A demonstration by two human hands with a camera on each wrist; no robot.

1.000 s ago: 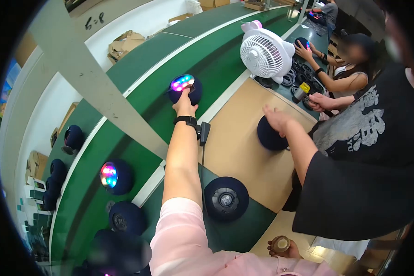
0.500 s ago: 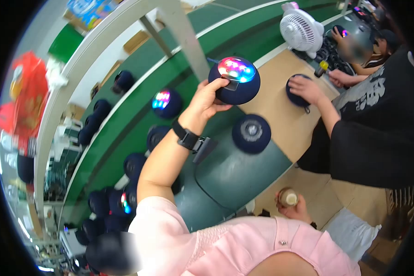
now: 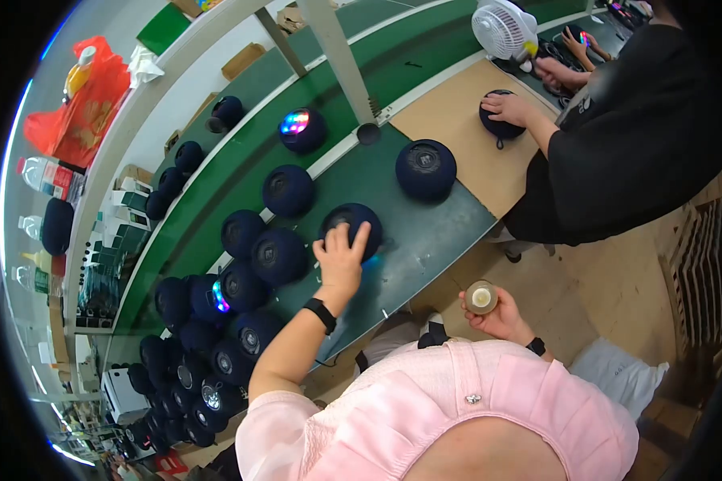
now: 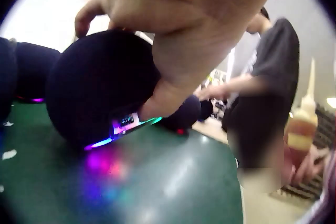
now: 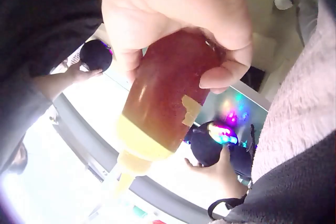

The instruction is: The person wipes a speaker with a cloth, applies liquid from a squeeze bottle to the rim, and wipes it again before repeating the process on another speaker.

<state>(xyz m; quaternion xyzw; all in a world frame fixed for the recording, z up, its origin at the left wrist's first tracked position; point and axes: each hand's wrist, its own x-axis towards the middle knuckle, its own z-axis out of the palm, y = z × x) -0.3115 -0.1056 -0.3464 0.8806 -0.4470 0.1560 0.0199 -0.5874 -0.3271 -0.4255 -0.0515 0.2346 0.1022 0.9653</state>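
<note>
Far left, at eight o'clock of the action, a heap of dark speakers crowds the green bench. The left hand grips the speaker, fingers curled over its dome and thumb at the rim, as it sits lit face down at twelve o'clock from the wrist. At four o'clock, well apart and off the bench edge, the right hand is wrapped round an amber bottle, so the left is clearly the nearer hand.

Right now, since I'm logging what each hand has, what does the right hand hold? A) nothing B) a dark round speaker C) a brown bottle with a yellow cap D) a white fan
C: the right hand grips the brown bottle; the left hand grips the dark round speaker.
</note>
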